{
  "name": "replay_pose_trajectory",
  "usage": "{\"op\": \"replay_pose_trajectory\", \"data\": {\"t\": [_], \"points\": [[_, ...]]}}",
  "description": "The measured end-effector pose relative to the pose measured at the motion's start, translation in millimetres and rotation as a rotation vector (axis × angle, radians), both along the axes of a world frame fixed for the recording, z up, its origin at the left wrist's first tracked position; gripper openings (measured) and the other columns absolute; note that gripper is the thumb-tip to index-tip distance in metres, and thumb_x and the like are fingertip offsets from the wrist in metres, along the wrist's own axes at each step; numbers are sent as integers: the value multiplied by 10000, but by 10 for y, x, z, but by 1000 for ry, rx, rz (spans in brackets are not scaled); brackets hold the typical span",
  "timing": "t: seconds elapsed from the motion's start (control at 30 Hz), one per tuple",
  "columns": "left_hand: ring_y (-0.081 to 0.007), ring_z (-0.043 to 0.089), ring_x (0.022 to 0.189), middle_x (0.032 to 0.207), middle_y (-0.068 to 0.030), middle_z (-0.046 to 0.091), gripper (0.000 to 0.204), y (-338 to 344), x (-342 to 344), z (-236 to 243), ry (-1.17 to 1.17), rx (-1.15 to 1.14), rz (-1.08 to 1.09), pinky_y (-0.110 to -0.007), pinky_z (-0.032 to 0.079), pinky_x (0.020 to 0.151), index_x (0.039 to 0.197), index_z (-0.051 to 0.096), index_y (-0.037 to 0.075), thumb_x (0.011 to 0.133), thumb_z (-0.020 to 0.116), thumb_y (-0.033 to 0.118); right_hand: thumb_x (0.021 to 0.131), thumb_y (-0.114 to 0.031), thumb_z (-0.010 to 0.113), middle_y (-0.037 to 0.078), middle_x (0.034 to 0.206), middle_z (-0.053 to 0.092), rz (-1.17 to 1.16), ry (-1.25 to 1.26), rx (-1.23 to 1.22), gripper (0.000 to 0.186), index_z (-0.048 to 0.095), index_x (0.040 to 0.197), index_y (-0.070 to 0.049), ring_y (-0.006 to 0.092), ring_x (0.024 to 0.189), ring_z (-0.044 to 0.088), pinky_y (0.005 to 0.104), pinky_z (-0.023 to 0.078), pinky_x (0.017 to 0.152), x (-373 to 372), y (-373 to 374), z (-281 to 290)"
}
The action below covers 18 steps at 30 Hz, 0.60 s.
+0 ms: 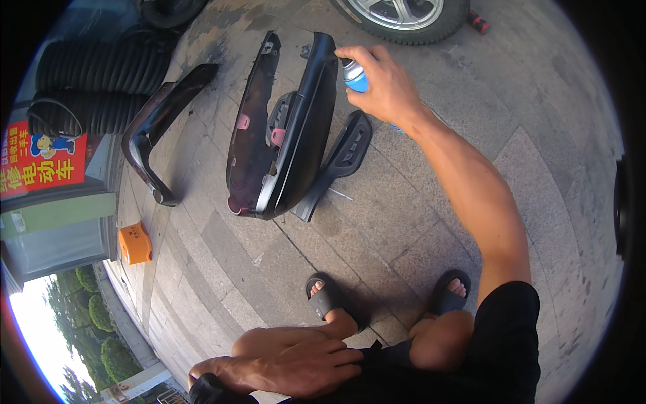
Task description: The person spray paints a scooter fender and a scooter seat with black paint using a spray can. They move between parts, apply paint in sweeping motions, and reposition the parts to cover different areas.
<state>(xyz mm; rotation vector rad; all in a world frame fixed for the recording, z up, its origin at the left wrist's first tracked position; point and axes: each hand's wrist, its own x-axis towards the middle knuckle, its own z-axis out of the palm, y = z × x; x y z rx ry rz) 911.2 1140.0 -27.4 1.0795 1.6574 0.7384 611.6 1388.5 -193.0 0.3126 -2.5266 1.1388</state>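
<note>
My right hand (390, 87) is wrapped round a spray can (354, 77) with a blue and silver body, the index finger on its black nozzle. The can's top points left at the upper edge of a glossy black vehicle body panel (315, 114), close to it; no spray shows. The panel is long and hollow, with a dark purplish inner side, pink tabs and a silver strip near its lower end. My left hand (303, 367) lies over my bent left knee, holding nothing, its fingers stretched out.
A black slotted plastic piece (350, 141) lies partly behind the panel. Left of it lies a curved black trim piece (138, 138). Stacked tyres (101, 67), a red sign (64, 165) and an orange box (135, 243) line the left. A wheel (404, 20) stands at the top.
</note>
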Motion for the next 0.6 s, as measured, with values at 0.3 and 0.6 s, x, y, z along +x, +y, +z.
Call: {"op": "replay_pose_trajectory", "data": {"t": [0.3, 0.6], "points": [[-270, 572, 1259, 1450, -126, 543, 362, -49, 63, -75, -98, -82, -28, -404, 512, 1050, 1334, 610, 100, 977, 580, 149, 765, -163, 806, 153, 1197, 625, 197, -98, 26, 665, 565, 1369, -302, 396, 1032, 694, 479, 598, 832, 496, -263, -98], [-269, 570, 1258, 1448, -128, 543, 359, -169, 214, -207, 108, -15, -127, -399, 507, 1048, 1323, 610, 82, 979, 525, 141, 775, -144, 810, 157, 1189, 620, 147, -62, 57, 649, 566, 1355, -306, 404, 1099, 666, 488, 590, 844, 404, -259, -41]]}}
